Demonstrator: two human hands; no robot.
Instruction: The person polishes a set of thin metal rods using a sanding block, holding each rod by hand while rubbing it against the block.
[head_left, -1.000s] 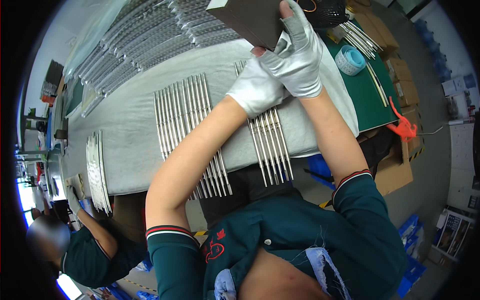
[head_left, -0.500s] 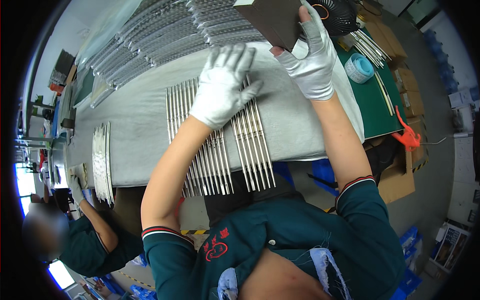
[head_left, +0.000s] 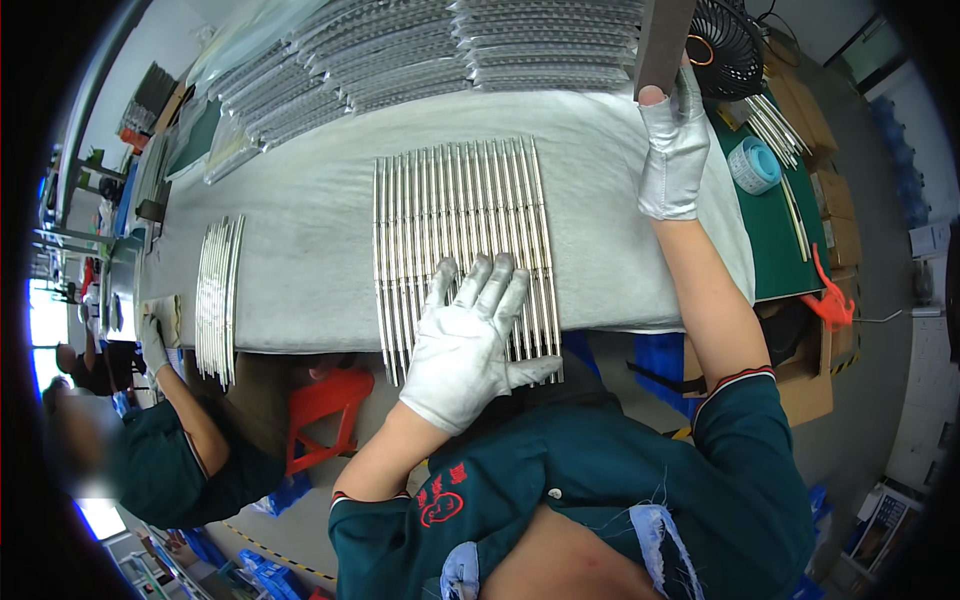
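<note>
Shiny metal rods (head_left: 455, 205) lie side by side in one flat row on a white cloth (head_left: 300, 230), their near ends jutting past the table edge. My left hand (head_left: 465, 350), in a white glove with greyed fingertips, rests palm down over the near part of the row with its fingers spread. At the far right my gloved right hand (head_left: 675, 165) grips a dark grey-brown rectangular block (head_left: 660, 50), held up above the cloth. The thumb tip shows bare against the block's lower end; the other fingers are partly hidden behind it.
Wrapped rods (head_left: 400, 60) are stacked along the back. A smaller rod bundle (head_left: 217, 300) lies left, near a co-worker's gloved hand (head_left: 153, 345). To the right are a black fan (head_left: 725, 50), a blue-and-white roll (head_left: 753, 165) and a red air gun (head_left: 828, 290). A red stool (head_left: 325, 415) stands below.
My left hand has slid from the far part of the rods to their near ends. The rods now sit closer together, without the gap. My right hand has turned the block more upright.
</note>
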